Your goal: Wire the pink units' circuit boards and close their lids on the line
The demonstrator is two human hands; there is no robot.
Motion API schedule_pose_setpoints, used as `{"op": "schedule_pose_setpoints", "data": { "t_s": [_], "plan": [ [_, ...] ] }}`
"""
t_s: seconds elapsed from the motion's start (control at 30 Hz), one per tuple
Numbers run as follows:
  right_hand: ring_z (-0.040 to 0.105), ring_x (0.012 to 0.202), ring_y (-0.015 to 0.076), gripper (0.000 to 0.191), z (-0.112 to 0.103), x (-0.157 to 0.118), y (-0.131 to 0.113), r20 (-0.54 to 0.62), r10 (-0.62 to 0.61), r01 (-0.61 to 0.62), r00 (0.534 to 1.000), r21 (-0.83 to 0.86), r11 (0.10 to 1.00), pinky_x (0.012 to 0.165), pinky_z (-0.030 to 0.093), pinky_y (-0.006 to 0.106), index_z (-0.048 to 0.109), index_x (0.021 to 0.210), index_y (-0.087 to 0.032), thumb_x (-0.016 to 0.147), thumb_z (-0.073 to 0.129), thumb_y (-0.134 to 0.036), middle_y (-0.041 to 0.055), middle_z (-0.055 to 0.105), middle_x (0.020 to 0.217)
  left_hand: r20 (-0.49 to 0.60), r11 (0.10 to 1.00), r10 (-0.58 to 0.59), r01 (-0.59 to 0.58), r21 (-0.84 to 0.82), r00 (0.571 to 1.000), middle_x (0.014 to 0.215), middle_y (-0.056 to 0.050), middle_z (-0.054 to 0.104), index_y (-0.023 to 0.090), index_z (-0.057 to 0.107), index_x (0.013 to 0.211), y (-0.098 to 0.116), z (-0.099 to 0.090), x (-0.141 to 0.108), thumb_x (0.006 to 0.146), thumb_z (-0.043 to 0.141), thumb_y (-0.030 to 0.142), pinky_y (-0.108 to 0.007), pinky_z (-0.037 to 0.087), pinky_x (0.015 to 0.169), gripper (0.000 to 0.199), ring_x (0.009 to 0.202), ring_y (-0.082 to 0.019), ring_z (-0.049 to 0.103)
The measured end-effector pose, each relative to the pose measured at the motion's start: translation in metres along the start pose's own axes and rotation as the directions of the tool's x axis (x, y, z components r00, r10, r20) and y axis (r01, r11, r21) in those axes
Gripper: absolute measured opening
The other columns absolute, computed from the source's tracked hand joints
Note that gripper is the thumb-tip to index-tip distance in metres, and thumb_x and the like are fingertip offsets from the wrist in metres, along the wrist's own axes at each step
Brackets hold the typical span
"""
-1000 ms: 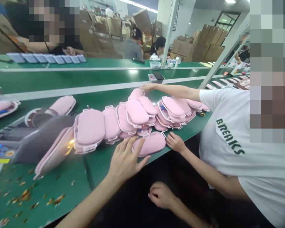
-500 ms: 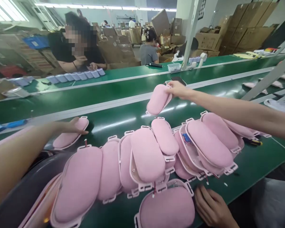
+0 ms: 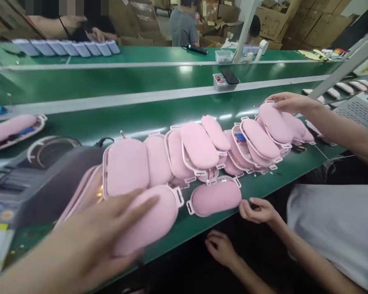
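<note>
A pink oval shell [image 3: 153,216] with strap loops at its end is in my left hand [image 3: 104,232]. The fingers lie across its top and the thumb is along its lower side, in front of the row of shells. My right hand [image 3: 222,249] is low, below the bench's near edge. Its fingers are loosely curled, with a gap at the thumb and nothing visible in them. Beyond my hands, a pile of similar pink shells [image 3: 199,145] overlaps along the bench. One shell [image 3: 216,198] lies apart by the near edge.
A co-worker's hand [image 3: 260,208] is beside the separate shell; another hand [image 3: 283,102] touches the pile's right end. A dark grey device [image 3: 58,175] stands at left, near another open pink shell [image 3: 15,128]. Small plastic box [image 3: 223,83] and pale purple parts [image 3: 67,48] are farther back.
My left hand has brought its shell from the far left to the near edge. The co-worker's hand has carried another shell to the pile's right end. The view has tilted down.
</note>
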State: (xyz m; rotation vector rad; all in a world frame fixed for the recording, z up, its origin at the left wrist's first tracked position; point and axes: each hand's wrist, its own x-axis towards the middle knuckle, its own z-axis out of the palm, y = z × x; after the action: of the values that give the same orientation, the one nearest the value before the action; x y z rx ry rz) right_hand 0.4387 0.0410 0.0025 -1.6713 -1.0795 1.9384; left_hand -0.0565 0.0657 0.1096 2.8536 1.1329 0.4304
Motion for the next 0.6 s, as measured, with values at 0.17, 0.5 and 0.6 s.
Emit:
{"op": "schedule_pose_setpoints", "data": {
  "t_s": [0.17,0.5,0.6],
  "plan": [
    [0.08,0.116,0.012,0.02,0.055,-0.008,-0.018,0.272,-0.373,0.443,0.887,-0.278,0.852,0.106,0.065,0.029,0.077,0.095,-0.014,0.108,0.062,-0.017,0.015,0.08,0.116,-0.02,0.997,-0.082,0.082,0.011,0.996,0.152,-0.02,0.066,0.031,0.035,0.175,0.073,0.082,-0.05,0.099,0.065,0.045,-0.053,0.067,0.098,0.082,0.123,-0.041,0.074],
    [0.074,0.088,0.0193,0.008,0.191,-0.004,0.023,0.395,-0.907,0.75,0.146,-0.642,-0.159,0.083,0.064,0.035,0.079,0.103,-0.022,0.1,0.072,-0.02,0.0069,0.081,0.101,0.344,0.776,-0.224,0.38,-0.504,0.912,0.156,-0.007,0.066,0.031,0.056,0.163,0.045,0.082,-0.03,0.096,0.052,0.088,-0.047,0.057,0.117,0.089,0.134,-0.036,0.071],
    [0.073,0.091,0.0185,0.011,0.195,0.002,0.015,0.25,-0.96,0.729,0.126,-0.679,-0.081,0.083,0.062,0.032,0.077,0.104,-0.017,0.102,0.067,-0.018,0.0081,0.079,0.098,0.44,0.716,-0.223,0.453,-0.531,0.87,0.16,-0.002,0.063,0.037,0.047,0.168,0.039,0.066,-0.02,0.098,0.045,0.088,-0.052,0.055,0.117,0.087,0.135,-0.034,0.07]
  ]
}}
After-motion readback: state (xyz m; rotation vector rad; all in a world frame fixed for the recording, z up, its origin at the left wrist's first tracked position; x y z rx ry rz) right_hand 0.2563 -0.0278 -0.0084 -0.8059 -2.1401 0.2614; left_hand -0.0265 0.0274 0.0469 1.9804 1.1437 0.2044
